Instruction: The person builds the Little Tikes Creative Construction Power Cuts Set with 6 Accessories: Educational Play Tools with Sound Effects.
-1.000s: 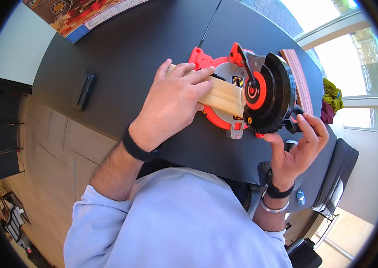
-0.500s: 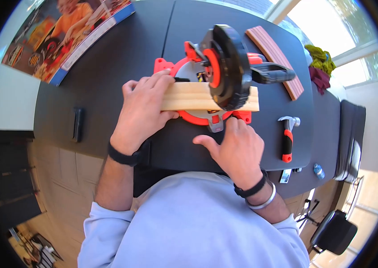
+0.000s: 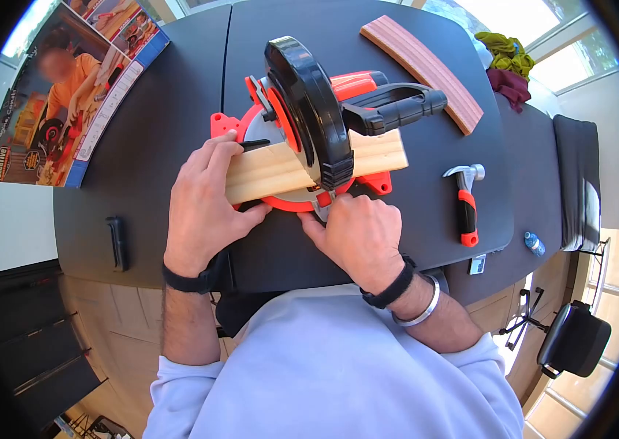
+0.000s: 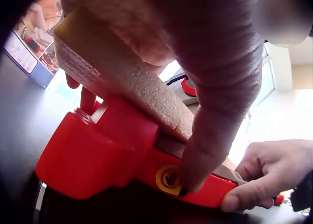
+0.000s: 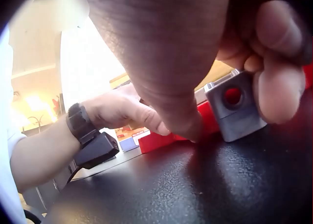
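Observation:
A toy mitre saw with a black guard (image 3: 314, 102) and a red base (image 3: 291, 205) stands on the dark table. A light wooden board (image 3: 269, 172) lies across it, passing under the guard. The left hand (image 3: 199, 201) grips the board's left end, fingers over its far side; in the left wrist view its thumb presses the red rim below the board (image 4: 142, 87). At the base's front, the right hand (image 3: 364, 238) has its fingers curled. The right wrist view shows its thumb at the red rim and fingertips against a grey tab (image 5: 237, 116). The saw's black handle (image 3: 404, 110) is untouched.
Right of the saw lie a striped reddish plank (image 3: 426, 73) and a hammer (image 3: 466, 208). An illustrated box (image 3: 68, 95) stands at the far left, and a black object (image 3: 117, 244) lies on the left. Beyond the right edge are cloths (image 3: 507, 66) and a bottle (image 3: 534, 244).
The right hand has moved from beside the saw's handle down to the front of the base. The head view has shifted, revealing the hammer and more of the box. The left hand still holds the board.

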Action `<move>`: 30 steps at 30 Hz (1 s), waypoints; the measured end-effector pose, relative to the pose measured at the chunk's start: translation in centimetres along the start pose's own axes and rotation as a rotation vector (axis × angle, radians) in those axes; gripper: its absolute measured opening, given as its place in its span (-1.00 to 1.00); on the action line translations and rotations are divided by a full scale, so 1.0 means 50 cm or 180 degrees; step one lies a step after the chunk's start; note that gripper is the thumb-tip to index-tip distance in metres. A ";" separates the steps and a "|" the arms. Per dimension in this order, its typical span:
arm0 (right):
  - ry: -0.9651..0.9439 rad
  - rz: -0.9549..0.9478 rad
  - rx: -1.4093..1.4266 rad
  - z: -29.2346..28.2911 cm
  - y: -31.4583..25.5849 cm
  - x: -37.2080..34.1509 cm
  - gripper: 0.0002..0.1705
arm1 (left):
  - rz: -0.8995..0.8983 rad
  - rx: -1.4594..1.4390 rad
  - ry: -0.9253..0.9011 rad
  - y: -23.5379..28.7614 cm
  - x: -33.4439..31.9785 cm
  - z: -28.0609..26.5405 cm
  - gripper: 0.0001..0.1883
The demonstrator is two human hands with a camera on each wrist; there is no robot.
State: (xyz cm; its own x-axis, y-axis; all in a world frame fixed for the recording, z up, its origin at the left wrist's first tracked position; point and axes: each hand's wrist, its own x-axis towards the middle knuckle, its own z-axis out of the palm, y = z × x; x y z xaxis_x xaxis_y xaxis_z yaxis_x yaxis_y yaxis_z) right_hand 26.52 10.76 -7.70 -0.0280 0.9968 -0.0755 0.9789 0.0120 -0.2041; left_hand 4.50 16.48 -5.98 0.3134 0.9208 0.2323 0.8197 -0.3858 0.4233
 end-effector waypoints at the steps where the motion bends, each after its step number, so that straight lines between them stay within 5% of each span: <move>1: -0.0022 -0.0027 0.0005 0.002 0.001 0.001 -0.35 | -0.0046 -0.0070 -0.0001 0.002 0.002 0.000 -0.21; 30: -0.0067 -0.0270 0.0292 0.021 -0.016 -0.013 -0.36 | 0.0139 -0.0025 -0.0094 -0.011 0.026 -0.018 -0.27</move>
State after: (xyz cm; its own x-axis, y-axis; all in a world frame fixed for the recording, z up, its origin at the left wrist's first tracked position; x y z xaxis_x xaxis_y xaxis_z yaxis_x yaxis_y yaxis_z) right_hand 25.55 10.04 -8.51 -0.1153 0.9905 -0.0745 0.9502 0.0881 -0.2990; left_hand 4.04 17.85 -5.12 0.3630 0.9042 0.2250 0.8011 -0.4262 0.4202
